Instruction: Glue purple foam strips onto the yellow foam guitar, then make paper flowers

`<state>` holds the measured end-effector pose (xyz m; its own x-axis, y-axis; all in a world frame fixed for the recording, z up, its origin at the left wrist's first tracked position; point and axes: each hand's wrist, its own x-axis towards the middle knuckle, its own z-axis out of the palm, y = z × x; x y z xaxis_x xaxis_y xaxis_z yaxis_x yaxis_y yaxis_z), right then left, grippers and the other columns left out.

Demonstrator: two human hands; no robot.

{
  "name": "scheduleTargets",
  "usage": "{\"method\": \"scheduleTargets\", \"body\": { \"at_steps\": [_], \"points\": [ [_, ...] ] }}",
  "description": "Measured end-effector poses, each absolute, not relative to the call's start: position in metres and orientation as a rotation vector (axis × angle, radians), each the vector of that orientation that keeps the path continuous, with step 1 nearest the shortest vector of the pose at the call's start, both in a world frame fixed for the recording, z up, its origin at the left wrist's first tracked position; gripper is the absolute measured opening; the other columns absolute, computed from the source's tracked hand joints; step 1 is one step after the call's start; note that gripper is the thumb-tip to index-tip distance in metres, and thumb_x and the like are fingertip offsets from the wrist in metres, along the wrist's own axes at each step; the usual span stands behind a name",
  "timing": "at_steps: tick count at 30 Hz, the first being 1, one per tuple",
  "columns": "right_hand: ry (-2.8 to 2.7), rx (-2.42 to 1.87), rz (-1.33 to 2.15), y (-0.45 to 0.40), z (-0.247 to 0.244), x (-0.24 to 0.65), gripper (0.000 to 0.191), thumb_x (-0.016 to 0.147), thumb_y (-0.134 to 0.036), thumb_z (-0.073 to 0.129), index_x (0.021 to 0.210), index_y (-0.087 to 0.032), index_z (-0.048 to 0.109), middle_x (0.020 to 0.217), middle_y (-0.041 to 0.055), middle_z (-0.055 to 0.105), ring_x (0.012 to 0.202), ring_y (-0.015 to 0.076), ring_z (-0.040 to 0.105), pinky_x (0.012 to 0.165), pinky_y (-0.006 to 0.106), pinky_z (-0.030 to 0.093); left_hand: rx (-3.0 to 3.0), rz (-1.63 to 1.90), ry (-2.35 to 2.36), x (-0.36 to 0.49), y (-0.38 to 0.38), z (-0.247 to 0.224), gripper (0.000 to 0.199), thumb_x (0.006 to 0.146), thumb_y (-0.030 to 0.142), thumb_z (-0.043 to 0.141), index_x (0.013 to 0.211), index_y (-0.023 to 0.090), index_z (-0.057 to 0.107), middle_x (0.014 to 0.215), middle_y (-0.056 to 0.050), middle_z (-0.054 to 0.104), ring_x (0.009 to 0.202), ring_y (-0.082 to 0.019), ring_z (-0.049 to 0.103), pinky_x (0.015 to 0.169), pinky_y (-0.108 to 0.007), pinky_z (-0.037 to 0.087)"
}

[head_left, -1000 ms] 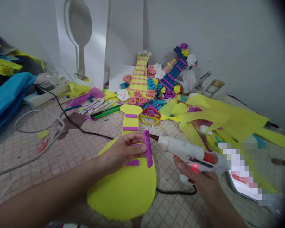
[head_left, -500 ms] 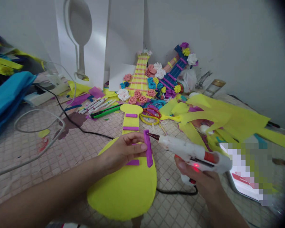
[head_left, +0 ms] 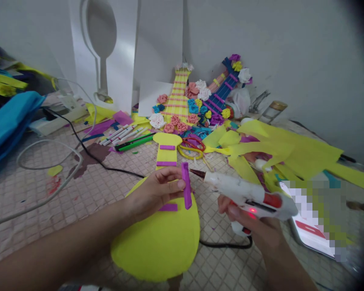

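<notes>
Left hand (head_left: 162, 188) pinches the purple strip (head_left: 186, 188) over the yellow cutout (head_left: 157, 246), fingers closed, while the right hand (head_left: 262, 228) grips the glue gun (head_left: 235, 186) (red light (head_left: 252, 210) glowing!), nozzle (head_left: 198, 173) just beside the strip.

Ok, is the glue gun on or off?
On, apparently: a red light glows on the glue gun held in the right hand.

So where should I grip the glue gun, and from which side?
Hold the glue gun by its handle, probably from the right, as the right hand does: the handle juts downward, and the nozzle points left, away from that hand.
</notes>
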<state>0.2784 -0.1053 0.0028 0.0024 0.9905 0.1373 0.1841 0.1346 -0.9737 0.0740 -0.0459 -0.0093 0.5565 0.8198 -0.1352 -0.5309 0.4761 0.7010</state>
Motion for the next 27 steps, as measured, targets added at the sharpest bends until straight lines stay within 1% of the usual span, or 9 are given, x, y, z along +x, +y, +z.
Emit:
{"method": "scheduleTargets", "body": {
  "at_steps": [3, 9, 13, 21, 27],
  "points": [
    [-1.492, -1.198, 0.973, -0.104, 0.002, 0.281, 0.021, 0.075, -0.04, 0.06, 0.067, -0.021, 0.064, 0.056, 0.0019, 0.057, 0.057, 0.0171, 0.053, 0.052, 0.029, 0.043, 0.661, 0.879, 0.495, 0.074, -0.046, -0.01, 0.017, 0.062, 0.014, 0.075, 0.076, 0.014, 0.065, 0.067, 0.001, 0.063, 0.063, -0.01, 0.06, 0.062, -0.022, 0.049],
    [-1.551, -1.205, 1.014, -0.104, -0.005, 0.288, 0.018, 0.078, -0.034, 0.058, 0.067, -0.021, 0.061, 0.059, 0.0014, 0.059, 0.058, 0.0162, 0.054, 0.052, 0.028, 0.043, 0.663, 0.884, 0.463, 0.073, -0.044, -0.013, 0.016, 0.064, 0.014, 0.074, 0.077, 0.015, 0.066, 0.068, 0.002, 0.063, 0.063, -0.009, 0.059, 0.064, -0.022, 0.05],
    [-1.539, -1.207, 1.034, -0.104, -0.006, 0.289, 0.019, 0.077, -0.035, 0.059, 0.065, -0.021, 0.06, 0.059, 0.0018, 0.059, 0.059, 0.017, 0.055, 0.053, 0.029, 0.044, 0.663, 0.878, 0.475, 0.072, -0.045, -0.013, 0.015, 0.065, 0.013, 0.073, 0.078, 0.016, 0.066, 0.07, 0.001, 0.064, 0.066, -0.009, 0.06, 0.066, -0.021, 0.05],
    [-1.548, -1.215, 1.063, -0.103, -0.004, 0.288, 0.022, 0.076, -0.037, 0.059, 0.062, -0.019, 0.057, 0.055, 0.0003, 0.054, 0.054, 0.0153, 0.052, 0.05, 0.027, 0.042, 0.665, 0.882, 0.475, 0.073, -0.045, -0.014, 0.016, 0.065, 0.013, 0.073, 0.078, 0.016, 0.066, 0.07, 0.002, 0.064, 0.064, -0.009, 0.059, 0.064, -0.022, 0.05],
    [-1.536, -1.216, 1.099, -0.103, -0.003, 0.287, 0.023, 0.075, -0.037, 0.06, 0.061, -0.019, 0.057, 0.055, 0.0003, 0.055, 0.052, 0.0145, 0.051, 0.048, 0.027, 0.041, 0.678, 0.876, 0.473, 0.073, -0.045, -0.014, 0.015, 0.065, 0.014, 0.073, 0.078, 0.016, 0.067, 0.072, 0.001, 0.065, 0.065, -0.008, 0.059, 0.065, -0.021, 0.049]
  ]
}}
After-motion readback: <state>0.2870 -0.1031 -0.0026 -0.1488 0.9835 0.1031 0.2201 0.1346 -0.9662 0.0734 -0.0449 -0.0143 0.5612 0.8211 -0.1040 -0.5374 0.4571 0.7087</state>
